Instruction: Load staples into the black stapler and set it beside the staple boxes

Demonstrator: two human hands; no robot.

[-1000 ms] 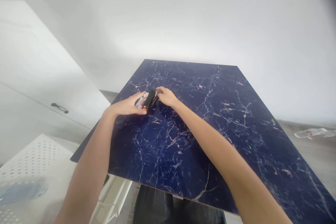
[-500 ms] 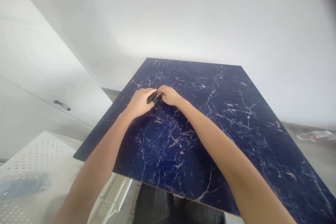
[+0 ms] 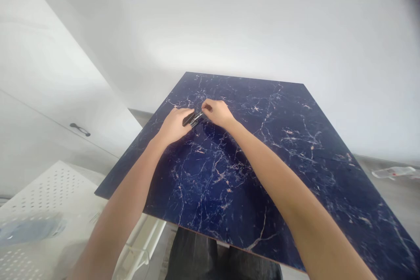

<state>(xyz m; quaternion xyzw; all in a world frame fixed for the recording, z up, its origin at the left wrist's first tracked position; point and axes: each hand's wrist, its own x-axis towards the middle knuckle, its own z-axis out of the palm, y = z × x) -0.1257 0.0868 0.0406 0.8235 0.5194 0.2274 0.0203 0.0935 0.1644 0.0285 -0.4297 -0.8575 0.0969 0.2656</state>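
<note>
A small black stapler point(image 3: 196, 121), with a silver metal strip along it, is on the blue marble-patterned table. My left hand point(image 3: 175, 125) is closed round its left end, thumb on the near side and fingers on the far side. The stapler looks opened up, its two long parts apart. Just off its right end is my right hand point(image 3: 217, 111), with thumb and fingertips pinched together. Whatever lies between those fingertips is too small to make out.
The dark blue tabletop point(image 3: 210, 183) reaches a white wall behind. To the left stands a white cabinet with a black handle point(image 3: 80, 130). A white perforated surface point(image 3: 49, 188) at lower left bears a clear plastic bottle point(image 3: 31, 229). A clear plastic package point(image 3: 395, 172) lies beyond the right edge.
My right hand has moved slightly up and right, off the stapler's end, uncovering more of its silver strip. My left hand keeps its hold.
</note>
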